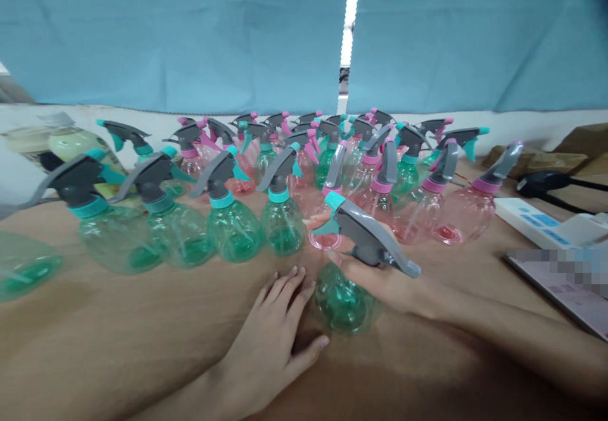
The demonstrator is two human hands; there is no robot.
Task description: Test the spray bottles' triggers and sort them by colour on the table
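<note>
A green spray bottle [342,301] with a grey and teal trigger head stands in front of me, tilted a little. My right hand [380,275] is closed around its neck, just below the head. My left hand [273,332] lies on the table to the left of this bottle, fingers stretched out and apart, holding nothing. Beyond my hands a row of green spray bottles [235,234] stands at the left, with teal collars. Pink spray bottles [465,212] with pink collars stand at the right.
More green and pink spray bottles crowd the back of the table [156,339]. At the right are a white power strip [529,221], a phone-like flat device [555,288], a black object [546,183] and brown packaging [536,160]. A blue curtain [190,35] hangs behind.
</note>
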